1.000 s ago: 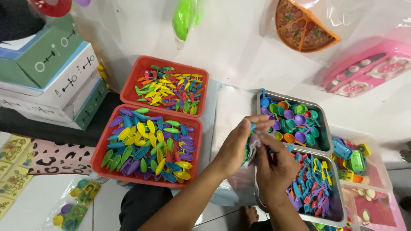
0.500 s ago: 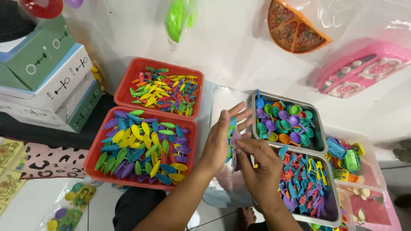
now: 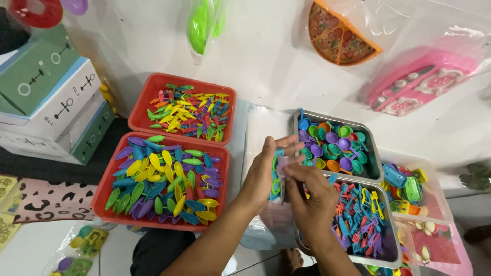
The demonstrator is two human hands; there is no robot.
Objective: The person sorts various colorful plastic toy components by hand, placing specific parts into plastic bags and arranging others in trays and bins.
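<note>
My left hand [image 3: 263,176] holds a small bundle of teal toy pieces [image 3: 276,184] upright, fingers partly spread. My right hand [image 3: 312,197] pinches a small purple toy piece [image 3: 282,165] against that bundle. Both hands hover over a clear plastic bag [image 3: 261,128] lying between the trays. Just right of the hands, a metal tray [image 3: 376,163] holds small coloured toy cups. A second metal tray [image 3: 391,258] nearer me holds blue, pink and purple toy utensils, partly hidden by my right hand.
Two red trays sit to the left: the near one [image 3: 102,197] holds leaf-shaped coloured pieces, the far one [image 3: 140,110] small mixed utensils. Stacked boxes [image 3: 51,102] stand far left. Bagged toys hang on the wall: pizza [image 3: 337,33], pink set [image 3: 419,84], green [image 3: 202,25].
Both hands have drifted slightly left in view, away from the metal trays. My right hand now presses a purple piece to the bundle in my left hand.
</note>
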